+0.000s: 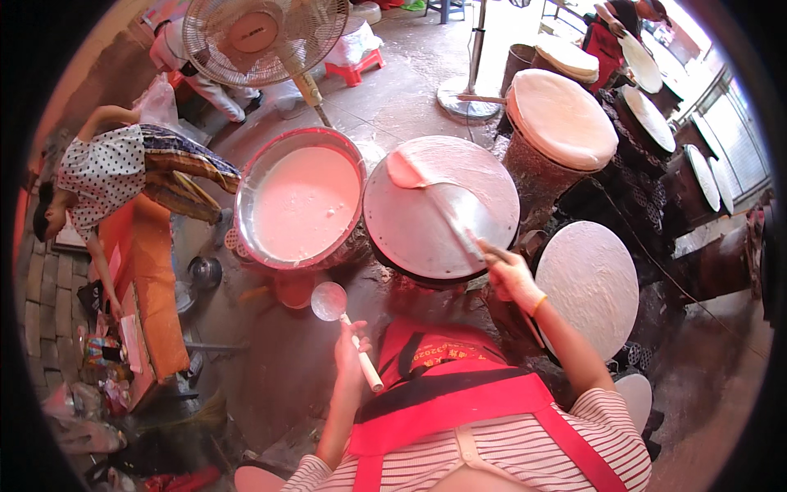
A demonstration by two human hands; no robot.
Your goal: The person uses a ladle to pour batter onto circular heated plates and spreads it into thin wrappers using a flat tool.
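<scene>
My left hand (350,357) grips the pale handle of a ladle (329,301), its round bowl raised above the floor near the batter basin. My right hand (513,280) is closed around the wooden handle of a long, flat batter spreader (452,212). That spreader reaches across a round metal griddle (409,230). White batter (470,163) coats the griddle's far and right part, with a thicker patch by the spreader's far end. Bare metal shows on the near left. Left of the griddle stands a wide metal basin (246,237) of liquid batter (307,203).
A griddle with a pale sheet (587,289) stands close on my right. Farther off is a stack of round flatbreads (562,120) on a drum. A pedestal fan (264,40) rises beyond the basin. One person (104,160) bends at the left; another (615,37) handles a flatbread.
</scene>
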